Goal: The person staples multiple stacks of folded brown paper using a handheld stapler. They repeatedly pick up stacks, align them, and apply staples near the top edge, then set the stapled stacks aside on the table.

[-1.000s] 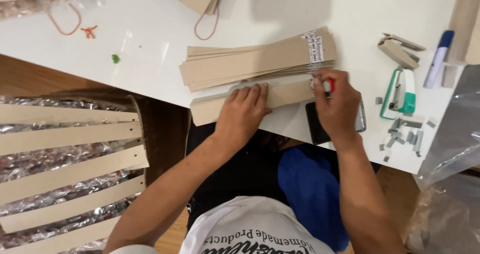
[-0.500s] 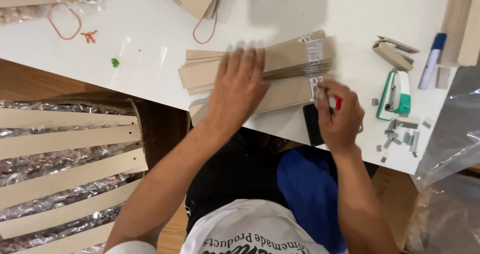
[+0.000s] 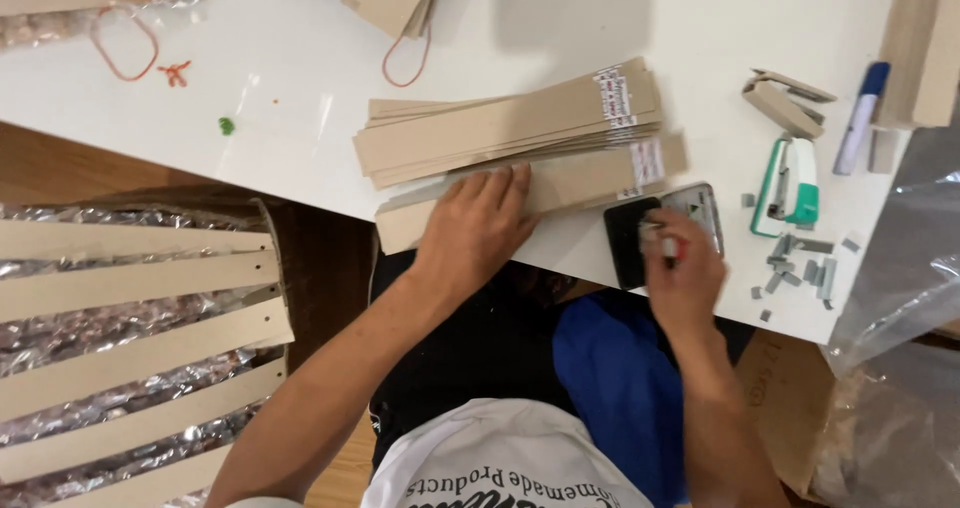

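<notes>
My left hand (image 3: pixel 480 223) lies flat on a single brown cardboard strip (image 3: pixel 590 181) at the front edge of the white table (image 3: pixel 250 138) and holds it down. Just behind it is a stack of the same strips (image 3: pixel 510 123), with white labels at their right ends. My right hand (image 3: pixel 685 273) pinches a small red and white stamp (image 3: pixel 668 247). It is pressed onto a black ink pad (image 3: pixel 626 240) whose lid (image 3: pixel 697 208) lies open, just right of the strip's labelled end.
A green and white stapler (image 3: pixel 790 183), loose staple bars (image 3: pixel 800 266), a brown stapler (image 3: pixel 785 103) and a blue marker (image 3: pixel 862 118) lie to the right. Rubber bands (image 3: pixel 125 43) lie at the far left. Foil packs with cardboard headers (image 3: pixel 130 288) are stacked below the table on the left.
My right hand moved with the stamp from the strip's labelled end down to the ink pad. My left hand went up to the stack and came back onto the front strip.
</notes>
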